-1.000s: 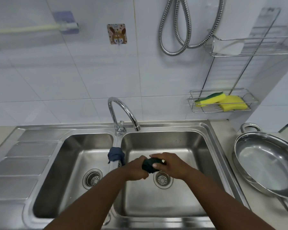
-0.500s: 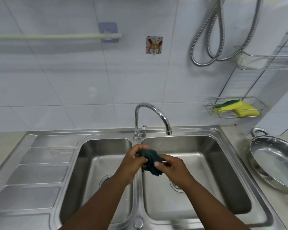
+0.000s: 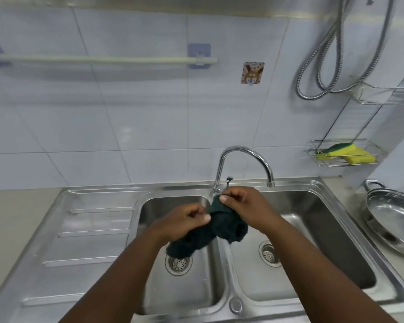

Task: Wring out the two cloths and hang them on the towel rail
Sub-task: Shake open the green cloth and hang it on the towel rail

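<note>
A dark green cloth (image 3: 210, 231) hangs crumpled between both hands above the divider of the double sink (image 3: 219, 264). My left hand (image 3: 184, 220) pinches its left part and my right hand (image 3: 243, 206) grips its upper right corner. Both hands sit just in front of the tap's base. The pale towel rail (image 3: 103, 59) runs along the tiled wall at the upper left, held by lilac stick-on brackets, with nothing on it. The blue cloth seen earlier on the divider is hidden now.
A chrome tap (image 3: 243, 159) arches over the right basin. A wire rack (image 3: 345, 155) with yellow sponges is on the wall to the right, a steel pan (image 3: 394, 217) on the counter. A shower hose (image 3: 336, 54) hangs top right. A draining board (image 3: 86, 229) lies left.
Both hands lifted the green cloth from low in the right basin up over the divider, and the cloth has loosened from a tight ball. The view tilted up and left, showing more rail.
</note>
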Demonstrator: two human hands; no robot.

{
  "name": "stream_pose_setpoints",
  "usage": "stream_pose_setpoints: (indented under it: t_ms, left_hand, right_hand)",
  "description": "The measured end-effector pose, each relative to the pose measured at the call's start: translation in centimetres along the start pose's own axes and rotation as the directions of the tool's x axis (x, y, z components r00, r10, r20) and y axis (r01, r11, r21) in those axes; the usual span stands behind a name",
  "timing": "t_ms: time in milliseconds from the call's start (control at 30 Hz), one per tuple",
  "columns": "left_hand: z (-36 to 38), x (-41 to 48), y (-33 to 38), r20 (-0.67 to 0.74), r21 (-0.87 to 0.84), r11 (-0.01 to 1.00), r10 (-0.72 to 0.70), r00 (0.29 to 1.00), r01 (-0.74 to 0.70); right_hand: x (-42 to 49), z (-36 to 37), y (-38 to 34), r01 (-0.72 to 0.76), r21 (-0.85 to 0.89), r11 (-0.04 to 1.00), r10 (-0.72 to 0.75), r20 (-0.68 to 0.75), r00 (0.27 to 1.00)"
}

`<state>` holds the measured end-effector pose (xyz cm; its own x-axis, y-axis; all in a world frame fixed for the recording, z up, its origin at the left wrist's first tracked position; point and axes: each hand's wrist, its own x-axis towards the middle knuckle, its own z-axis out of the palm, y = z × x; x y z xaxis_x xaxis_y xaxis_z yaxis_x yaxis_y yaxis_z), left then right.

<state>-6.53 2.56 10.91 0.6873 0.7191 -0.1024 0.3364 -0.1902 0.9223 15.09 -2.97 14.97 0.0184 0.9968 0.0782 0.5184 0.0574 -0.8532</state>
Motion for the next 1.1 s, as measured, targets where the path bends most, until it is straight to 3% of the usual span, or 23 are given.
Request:
stream_pose_setpoints:
  t_ms: [100, 200, 267, 367, 433, 633, 700, 800, 933, 1033, 1100]
  left_hand:
    - [-1.3, -1.2, 0.4, -0.114, -0.147, 0.988, 0.025, 0.993, -0.042]
    - [-1.5, -2.2, 1.1, -0.024, -0.308, 0.95, 0.045, 0.999, -0.05]
    - [-1.0, -2.3, 1.6, -0.006, -0.256, 0.964, 0.066, 0.998, -0.066]
    - [-1.0, -2.2, 1.8, -0.255, -0.14, 0.987, 0.039, 0.966, -0.077]
    - [-2.2, -2.4, 1.7, -0.399, -0.228, 0.973, -0.057, 0.915, -0.039]
    - [-5.1, -3.5, 2.2, -0.472, -0.276, 0.95, -0.006, 0.881, -0.142]
    - [-6.4, -3.5, 2.7, -0.517, -0.331, 0.926, -0.016, 0.856, -0.182]
    - [-9.2, -3.5, 2.9, -0.572, -0.308, 0.929, -0.01, 0.82, -0.203]
    - [-11.8, -3.7, 2.6, -0.566, -0.235, 0.965, -0.04, 0.823, -0.115]
    - [-13.4, -4.0, 1.9, -0.59, -0.226, 0.973, -0.11, 0.8, -0.033]
    - [-14.4, -4.2, 1.6, -0.578, -0.203, 0.977, -0.168, 0.799, 0.058]
  right_hand:
    - [0.7, 1.0, -1.8, 0.039, -0.037, 0.999, -0.037, 0.047, 0.998]
    - [0.9, 2.1, -2.9, 0.034, -0.015, 0.999, -0.032, 0.096, 0.995]
    - [0.9, 2.6, -3.5, 0.01, -0.01, 1.0, -0.009, 0.118, 0.993]
    - [0.7, 2.1, -4.0, -0.075, -0.004, 0.997, 0.074, 0.201, 0.977]
    - [0.5, 1.1, -3.8, -0.128, -0.059, 0.99, 0.14, 0.304, 0.942]
    - [0.2, 0.4, -2.9, -0.096, -0.346, 0.933, 0.258, 0.46, 0.85]
    - [0.2, 0.6, -2.5, -0.081, -0.404, 0.911, 0.276, 0.452, 0.848]
    - [0.0, 0.3, -1.6, -0.153, -0.293, 0.944, 0.269, 0.412, 0.87]
    - [0.5, -1.1, -1.7, -0.145, -0.216, 0.965, 0.203, 0.277, 0.939]
    - [1.0, -2.4, -2.0, -0.135, -0.127, 0.983, 0.164, 0.265, 0.95]
    - [1.4, -3.1, -2.5, -0.11, -0.2, 0.974, 0.16, 0.25, 0.955]
